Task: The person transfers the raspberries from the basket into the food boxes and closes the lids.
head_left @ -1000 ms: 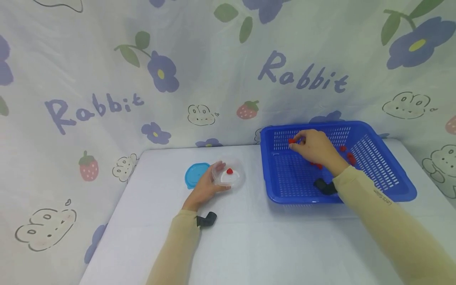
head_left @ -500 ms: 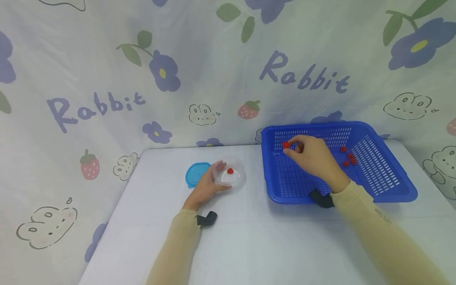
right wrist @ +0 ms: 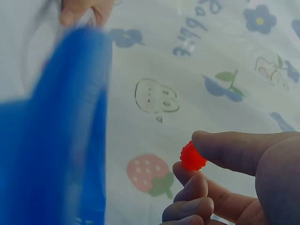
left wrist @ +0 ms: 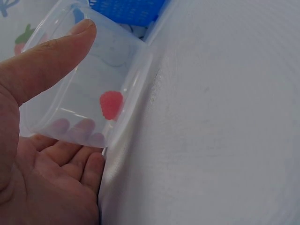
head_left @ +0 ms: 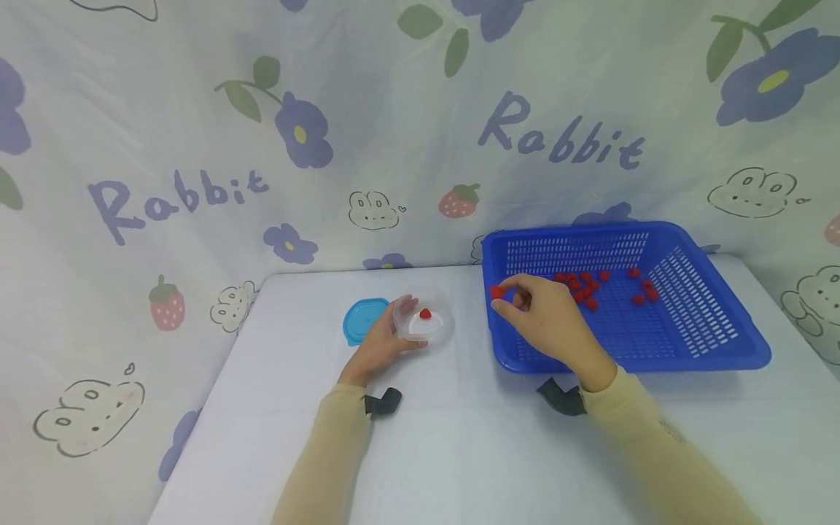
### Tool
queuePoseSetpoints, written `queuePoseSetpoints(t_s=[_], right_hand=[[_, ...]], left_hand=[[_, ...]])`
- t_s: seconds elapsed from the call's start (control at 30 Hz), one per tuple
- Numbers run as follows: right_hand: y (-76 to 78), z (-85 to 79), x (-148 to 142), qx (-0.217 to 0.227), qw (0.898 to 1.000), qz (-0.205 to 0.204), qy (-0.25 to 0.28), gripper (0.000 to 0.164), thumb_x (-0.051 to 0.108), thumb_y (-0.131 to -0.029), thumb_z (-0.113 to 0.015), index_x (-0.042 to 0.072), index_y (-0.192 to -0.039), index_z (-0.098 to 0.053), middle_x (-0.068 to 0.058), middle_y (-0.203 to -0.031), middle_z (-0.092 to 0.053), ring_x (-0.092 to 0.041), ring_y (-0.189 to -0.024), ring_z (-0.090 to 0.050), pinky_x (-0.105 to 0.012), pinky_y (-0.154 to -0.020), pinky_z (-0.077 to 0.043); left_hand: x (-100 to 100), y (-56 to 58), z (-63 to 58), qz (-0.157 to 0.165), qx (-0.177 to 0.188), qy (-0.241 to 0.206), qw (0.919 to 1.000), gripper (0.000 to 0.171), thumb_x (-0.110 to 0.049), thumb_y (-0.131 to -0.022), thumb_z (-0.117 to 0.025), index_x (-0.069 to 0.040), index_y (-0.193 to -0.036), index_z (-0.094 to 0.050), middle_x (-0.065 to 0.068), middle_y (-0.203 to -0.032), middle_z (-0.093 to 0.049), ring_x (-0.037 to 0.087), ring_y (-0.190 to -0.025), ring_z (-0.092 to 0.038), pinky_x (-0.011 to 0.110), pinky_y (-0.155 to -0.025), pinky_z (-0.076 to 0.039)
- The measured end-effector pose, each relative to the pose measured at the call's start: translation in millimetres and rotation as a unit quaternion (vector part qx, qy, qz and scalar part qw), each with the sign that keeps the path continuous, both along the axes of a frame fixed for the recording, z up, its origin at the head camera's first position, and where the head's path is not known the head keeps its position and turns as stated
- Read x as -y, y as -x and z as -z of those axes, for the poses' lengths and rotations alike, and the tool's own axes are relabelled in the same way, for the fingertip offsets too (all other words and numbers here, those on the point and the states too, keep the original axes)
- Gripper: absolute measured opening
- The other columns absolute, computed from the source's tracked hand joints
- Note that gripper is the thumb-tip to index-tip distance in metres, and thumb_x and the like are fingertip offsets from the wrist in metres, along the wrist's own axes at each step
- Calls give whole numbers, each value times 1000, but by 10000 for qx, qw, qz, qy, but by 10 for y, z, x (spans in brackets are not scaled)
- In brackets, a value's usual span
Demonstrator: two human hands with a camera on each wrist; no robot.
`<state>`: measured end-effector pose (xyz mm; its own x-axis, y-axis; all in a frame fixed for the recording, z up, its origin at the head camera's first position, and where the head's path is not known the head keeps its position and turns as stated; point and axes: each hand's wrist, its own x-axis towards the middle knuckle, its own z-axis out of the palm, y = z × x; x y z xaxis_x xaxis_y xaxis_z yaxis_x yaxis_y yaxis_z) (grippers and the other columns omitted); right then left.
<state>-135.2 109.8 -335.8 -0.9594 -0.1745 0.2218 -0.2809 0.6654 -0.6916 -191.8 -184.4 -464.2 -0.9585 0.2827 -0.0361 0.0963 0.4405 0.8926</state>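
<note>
My left hand (head_left: 377,346) is wrapped round the side of a clear round plastic tub (head_left: 440,332) standing on the table. A single red raspberry (left wrist: 111,105) lies at the bottom of the tub, as the left wrist view shows. Over the left rim of the blue basket (head_left: 722,306), my right hand (head_left: 550,317) pinches another red raspberry (right wrist: 193,157) between thumb and index finger, the other fingers curled below. Several more raspberries (head_left: 584,292) lie inside the basket, partly behind the right hand.
A light blue lid (head_left: 362,319) lies flat on the white-covered table (head_left: 446,452), just left of the tub. Behind the table hangs a printed curtain (head_left: 380,131). A black wrist strap (head_left: 561,397) shows by the right sleeve.
My right hand has moved left and toward me with the pinched raspberry, from inside the basket to its left rim. More raspberries in the basket now show. The left hand and tub stay put.
</note>
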Motion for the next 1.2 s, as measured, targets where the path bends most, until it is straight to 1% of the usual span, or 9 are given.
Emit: queuePoseSetpoints(t_s=[0.23, 0.3, 0.43, 0.53, 0.7, 0.9, 1.03, 1.13, 1.2], right_hand=[[-41, 98, 188, 3, 9996, 30, 292, 24, 25, -84, -68, 11, -102, -65, 1, -67, -50, -15, -56, -45, -27, -48, -38], [-50, 112, 248, -42, 9994, 19, 348, 24, 25, -84, -68, 11, -102, -66, 1, -67, -50, -15, -57, -45, -27, -49, -39], [-62, 136, 380, -149, 9991, 5, 399, 24, 24, -83, -69, 10, -102, -67, 1, -67, -49, -15, -59, -45, -28, -51, -40], [-72, 147, 494, -203, 9991, 19, 372, 24, 24, -83, -69, 10, -102, -67, 1, -68, -50, -15, -60, -44, -27, -51, -39], [-80, 181, 688, -313, 9986, 35, 428, 22, 22, -82, -69, 10, -101, -67, 3, -67, -50, -13, -58, -44, -26, -48, -39], [-46, 259, 891, -472, 9971, 41, 598, 21, 20, -82, -69, 9, -100, -68, 3, -66, -51, -12, -56, -45, -24, -47, -39], [15, 298, 1002, -551, 9970, 107, 539, 22, 22, -83, -68, 8, -100, -67, 3, -67, -52, -11, -57, -45, -23, -47, -38], [55, 330, 1068, -429, 9975, 157, 535, 23, 22, -84, -67, 8, -102, -66, 2, -68, -53, -12, -58, -46, -23, -48, -40], [75, 365, 1103, -294, 9978, 188, 569, 24, 22, -84, -67, 7, -104, -66, 1, -69, -53, -13, -59, -46, -23, -49, -40]], left_hand=[[-3, 1, 2, -27, 72, 66, 9999, 93, -37, -68, -82, -24, -143, -30, -13, -140, -42, 13, -134, -30, 49, -109, -22], [0, 0, -1, -41, 86, 50, 9999, 93, -37, -67, -82, -25, -143, -30, -13, -140, -42, 13, -134, -30, 49, -109, -22], [-4, 5, -3, -47, 92, 21, 9999, 93, -38, -67, -82, -24, -143, -30, -13, -139, -42, 13, -134, -30, 49, -109, -23], [-11, 9, -4, -62, 111, 31, 9999, 92, -36, -68, -82, -23, -143, -30, -13, -139, -42, 14, -134, -31, 51, -108, -24], [-21, 7, -3, -94, 103, 93, 9999, 89, -30, -71, -81, -24, -143, -30, -13, -139, -42, 15, -133, -31, 54, -106, -26], [-21, 10, 5, -118, 57, 54, 9999, 88, -24, -71, -81, -23, -143, -30, -14, -138, -42, 13, -132, -32, 51, -107, -26], [-13, 6, 4, -104, 41, 8, 9999, 88, -27, -70, -81, -27, -142, -31, -11, -139, -42, 14, -132, -33, 51, -106, -28], [-16, 0, -12, -140, 52, 91, 9998, 89, -31, -69, -82, -28, -142, -31, -10, -139, -41, 15, -130, -35, 49, -105, -31], [-21, -8, -37, -122, 50, 141, 9998, 90, -30, -69, -82, -26, -143, -30, -7, -139, -41, 17, -130, -35, 49, -104, -32]])
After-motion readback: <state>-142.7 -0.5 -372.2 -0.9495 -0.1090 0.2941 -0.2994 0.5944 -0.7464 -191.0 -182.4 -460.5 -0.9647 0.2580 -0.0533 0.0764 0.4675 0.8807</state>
